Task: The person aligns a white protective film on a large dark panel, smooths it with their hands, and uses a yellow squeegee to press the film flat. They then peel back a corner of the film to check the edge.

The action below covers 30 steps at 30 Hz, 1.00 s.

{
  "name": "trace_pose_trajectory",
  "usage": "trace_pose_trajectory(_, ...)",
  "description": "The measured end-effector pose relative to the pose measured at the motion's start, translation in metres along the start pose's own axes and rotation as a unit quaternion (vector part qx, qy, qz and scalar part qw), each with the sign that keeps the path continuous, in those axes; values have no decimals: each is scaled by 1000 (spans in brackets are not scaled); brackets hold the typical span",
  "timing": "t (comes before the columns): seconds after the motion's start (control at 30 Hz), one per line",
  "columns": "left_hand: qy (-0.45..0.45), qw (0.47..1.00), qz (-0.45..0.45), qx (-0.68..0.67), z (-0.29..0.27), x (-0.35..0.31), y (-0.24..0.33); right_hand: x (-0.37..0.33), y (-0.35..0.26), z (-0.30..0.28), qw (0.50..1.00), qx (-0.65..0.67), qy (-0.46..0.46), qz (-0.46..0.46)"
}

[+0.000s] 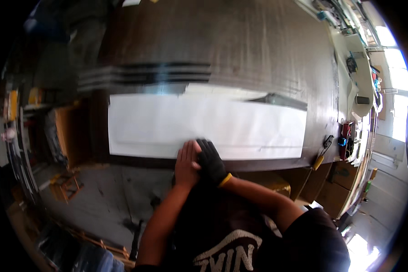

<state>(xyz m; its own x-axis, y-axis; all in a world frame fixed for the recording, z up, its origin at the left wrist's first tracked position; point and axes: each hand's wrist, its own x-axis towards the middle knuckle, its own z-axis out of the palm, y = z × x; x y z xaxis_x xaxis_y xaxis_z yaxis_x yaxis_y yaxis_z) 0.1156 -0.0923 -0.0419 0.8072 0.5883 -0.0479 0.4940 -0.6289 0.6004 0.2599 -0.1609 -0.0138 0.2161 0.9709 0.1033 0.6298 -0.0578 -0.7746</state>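
- Sheet: a long white sheet (pixel 145 122) lies lengthwise from left to right along the near edge of the dark brown surface (pixel 267 41).
- Left hand (pixel 187 162): bare, placed at the middle of the sheet's near edge; its fingers are straight and held close together, with nothing visible in its grasp.
- Right hand (pixel 211 159): covered by a black glove with a yellow cuff, lying against the left hand; its fingers extend toward the far left and enclose no visible thing. How firmly either hand presses on the sheet cannot be told.
- Far side of the sheet: a pale strip (pixel 213 90) and a dark, flat piece (pixel 281 100) lie just beyond it; dark strips (pixel 145 73), blurred, lie farther off at the left.
- Right: a yellow-handled tool (pixel 318 162) is at the near right corner of the surface, with a red object (pixel 347 131) beyond it.
- Near right: brown cartons (pixel 342 176) stand below the surface.
- Left: an open brown box (pixel 72 136) stands beside the surface, and a small wooden stool (pixel 65 187) is on the grey floor (pixel 109 190).
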Motion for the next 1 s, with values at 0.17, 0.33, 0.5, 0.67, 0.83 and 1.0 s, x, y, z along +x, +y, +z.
trace_pose_trajectory(0.17, 39, 997, -27, 56, -2, -5, 12, -58, 48, -72, 994, -80, -59, 40)
trace_pose_trajectory(0.33, 70, 991, -54, 98, -4, 21, 44, -122, 103, -130, 973, -178, 23, 143)
trace_pose_trajectory(0.5, 102, 991, -48, 77, 13, 34, 54, -153, 123, -153, 969, -179, 98, 139)
trace_pose_trajectory(0.67, 129, 989, 16, 74, 17, 35, 46, -152, 107, -145, 975, -131, 132, 122)
trace_pose_trajectory(0.83, 115, 989, -89, -1, 4, 25, 44, -138, 81, -131, 974, -106, 165, 115)
trace_pose_trajectory(1.0, 150, 960, -231, -55, -17, 7, 1, -130, 69, -116, 977, -90, 169, 98)
